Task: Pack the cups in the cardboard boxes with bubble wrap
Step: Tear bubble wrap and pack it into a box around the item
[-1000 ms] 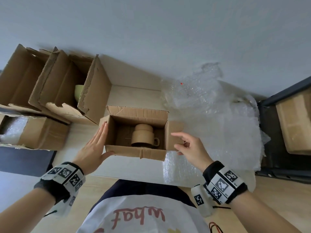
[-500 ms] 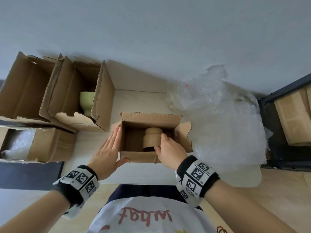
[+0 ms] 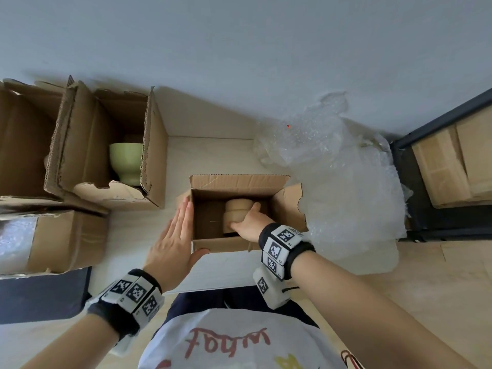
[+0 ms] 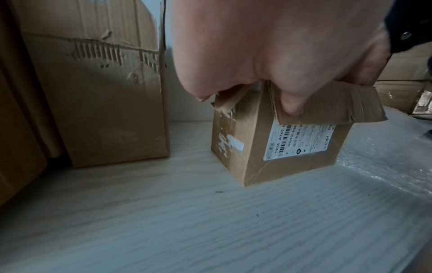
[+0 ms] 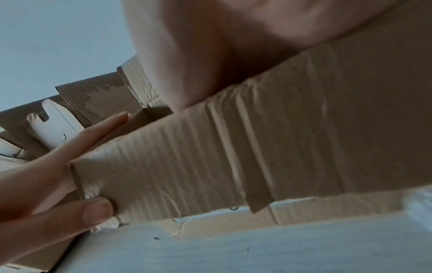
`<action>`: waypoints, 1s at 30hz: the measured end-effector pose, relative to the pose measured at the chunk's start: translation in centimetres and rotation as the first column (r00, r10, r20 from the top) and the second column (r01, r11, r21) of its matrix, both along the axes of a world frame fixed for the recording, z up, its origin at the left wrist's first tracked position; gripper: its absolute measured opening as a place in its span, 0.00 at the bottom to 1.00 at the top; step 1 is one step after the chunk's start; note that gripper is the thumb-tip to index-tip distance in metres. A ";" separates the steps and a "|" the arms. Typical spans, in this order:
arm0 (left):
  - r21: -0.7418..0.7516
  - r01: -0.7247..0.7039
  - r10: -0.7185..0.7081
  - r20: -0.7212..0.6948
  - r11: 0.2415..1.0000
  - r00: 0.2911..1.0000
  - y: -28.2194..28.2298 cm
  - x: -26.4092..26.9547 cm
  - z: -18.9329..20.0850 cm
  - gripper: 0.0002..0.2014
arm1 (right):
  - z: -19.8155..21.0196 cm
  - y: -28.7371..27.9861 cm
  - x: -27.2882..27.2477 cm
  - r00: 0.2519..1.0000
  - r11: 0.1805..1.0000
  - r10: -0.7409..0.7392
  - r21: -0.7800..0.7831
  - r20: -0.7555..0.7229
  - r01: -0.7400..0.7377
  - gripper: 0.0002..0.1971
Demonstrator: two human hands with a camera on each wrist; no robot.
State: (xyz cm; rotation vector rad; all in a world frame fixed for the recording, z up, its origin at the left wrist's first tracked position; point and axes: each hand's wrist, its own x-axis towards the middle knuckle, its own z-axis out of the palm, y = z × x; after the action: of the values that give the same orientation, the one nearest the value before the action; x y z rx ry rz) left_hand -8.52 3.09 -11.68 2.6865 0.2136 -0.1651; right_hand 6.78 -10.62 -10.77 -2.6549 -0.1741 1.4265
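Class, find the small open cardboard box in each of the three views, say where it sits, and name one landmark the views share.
Head: the small box is at centre, the left hand flat against its left side.
Left wrist: centre-right, label facing the camera, thumb on its near flap.
Right wrist: its near flap fills the middle.
Shared landmark: the left thumb on the box's near left corner.

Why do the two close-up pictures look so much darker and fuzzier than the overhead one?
Head view: bright, sharp, edges bent by the wide lens. Left wrist view: dim, left hand looming over the small box. Right wrist view: dim, right hand smeared by blur.
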 end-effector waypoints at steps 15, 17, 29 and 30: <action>0.293 0.353 -0.378 0.030 0.889 0.925 0.5 0.1 -0.8 0.31 | 5.5 -1.8 -0.3 0.990 0.924 0.078 0.366 0.116 -0.115 0.32; 0.314 0.333 -0.361 0.033 0.889 0.932 0.5 0.4 -0.6 0.28 | 8.2 -3.8 0.5 0.946 0.823 -0.053 0.550 0.320 -0.140 0.22; 0.182 0.108 -0.089 -0.111 0.977 0.990 -0.4 0.5 1.6 0.38 | 2.0 -12.4 15.3 0.675 0.931 0.326 -0.099 0.662 -0.352 0.53; 0.169 0.090 -0.068 -0.136 0.982 0.988 -0.4 0.5 1.9 0.40 | 1.5 -12.4 15.9 0.670 0.925 0.351 -0.129 0.654 -0.358 0.54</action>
State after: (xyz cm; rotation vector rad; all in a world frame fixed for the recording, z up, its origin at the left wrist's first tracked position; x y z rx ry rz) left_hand -8.05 2.68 -9.75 2.8629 0.1674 -0.3620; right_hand 22.71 -22.99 -9.31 -3.1153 -0.8034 0.4212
